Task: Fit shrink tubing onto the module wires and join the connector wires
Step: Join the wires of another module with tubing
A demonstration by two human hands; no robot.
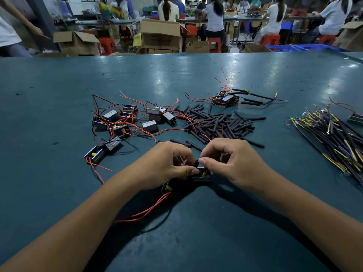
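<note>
Right at the near middle of the teal table [59, 193], a small black module [202, 174] sits between both hands. The left hand [167, 163] curls its grip around the module's left side, thumb tip pressed near its top edge. The right hand [233, 161] pinches a short black piece of shrink tubing [196, 163] just above the module, thumb and forefinger closed on it. A thin red wire [206, 137] rises past the right knuckles. A second module [167, 188] lies under the left wrist, touching the table, with two red leads [143, 213] trailing toward the near edge.

Beyond the hands lies a loose heap of shrink tubing pieces [218, 122], too many and too overlapped to count. To its left sits a cluster of modules [129, 120], about ten, tangled in red and black wires; one of them lies apart, nearer the left forearm. Farther back on the right lies one finished module [225, 99] with four tubed leads stretching rightward. At the right edge lies a bundle of connector wires [334, 132], black with yellow and purple strands, uncountable, and another module [355, 118] partly cut off by the frame.

Past the table stand open cardboard boxes [160, 34], contents not visible, and seated people at distant benches.
</note>
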